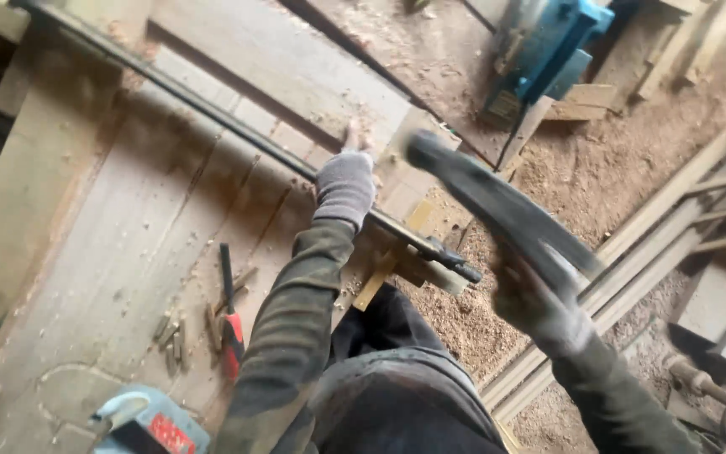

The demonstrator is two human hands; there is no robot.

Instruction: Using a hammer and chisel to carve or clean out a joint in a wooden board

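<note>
Your right hand (539,307), gloved, has its fingers clamped round the handle of a dark hammer-like tool (497,206). The tool is motion-blurred, so you cannot tell its exact kind; it runs from your fist up toward eleven o'clock, its rounded end hanging just above the far corner of the boards. Your left hand (344,187), in a grey knitted glove, rests on the wooden panel (128,244) right against a long black bar clamp (237,126); whether those fingers are spread or together you cannot tell from behind.

The bar clamp crosses the panel from ten o'clock down to four o'clock and ends in a black screw handle (451,262) at the panel's near edge, beside a pale wooden block. That edge falls off to a sawdust-covered floor (598,168) at three o'clock.

At seven o'clock lie a red-handled chisel (230,324) and several short wooden pegs (171,340), well apart from both hands. A blue machine (548,50) stands at one o'clock, and long timber rails (674,227) lie at four o'clock.
</note>
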